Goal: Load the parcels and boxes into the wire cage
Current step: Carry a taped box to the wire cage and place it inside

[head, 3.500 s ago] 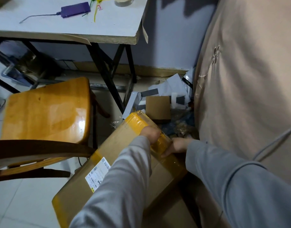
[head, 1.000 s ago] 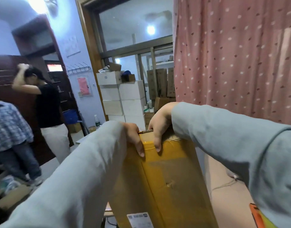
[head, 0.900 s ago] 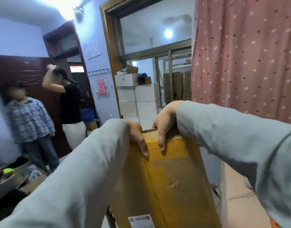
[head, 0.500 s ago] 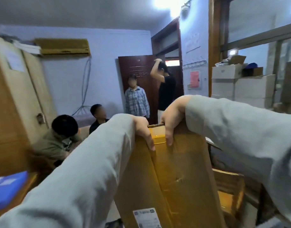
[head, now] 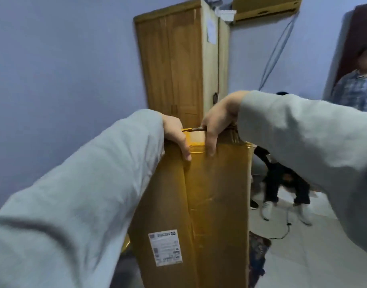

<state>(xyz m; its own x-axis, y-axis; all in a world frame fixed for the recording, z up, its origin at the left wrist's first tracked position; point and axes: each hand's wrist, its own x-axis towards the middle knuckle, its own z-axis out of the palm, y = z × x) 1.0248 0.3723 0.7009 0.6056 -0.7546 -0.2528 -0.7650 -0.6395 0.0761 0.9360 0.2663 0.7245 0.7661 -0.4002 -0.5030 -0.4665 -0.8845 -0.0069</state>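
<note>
A tall cardboard box (head: 199,204) stands on end right in front of the person, held up off the floor (head: 303,256) between two grey sleeves. A white shipping label (head: 165,247) sits low on the box's near face, left of the taped seam that runs up the middle. At the box's top edge both hands hold on: the left hand (head: 175,135) has its grip curled over the rim with the thumb pressed down the near face, and the right hand (head: 217,123) grips the same rim just beside it, thumb down the face as well. Yellow tape (head: 196,142) shows on the box between the two thumbs.

To the right of the box, lower down, a dark patterned mat (head: 258,258) lies on the pale floor, with a black cable (head: 282,233) trailing past it. Further right of the box a person in dark trousers (head: 286,183) is partly hidden behind it and the right sleeve. Behind the box rises a wooden wardrobe (head: 178,63) against the bluish wall. Far right of the box stands someone in a checked shirt (head: 357,90).
</note>
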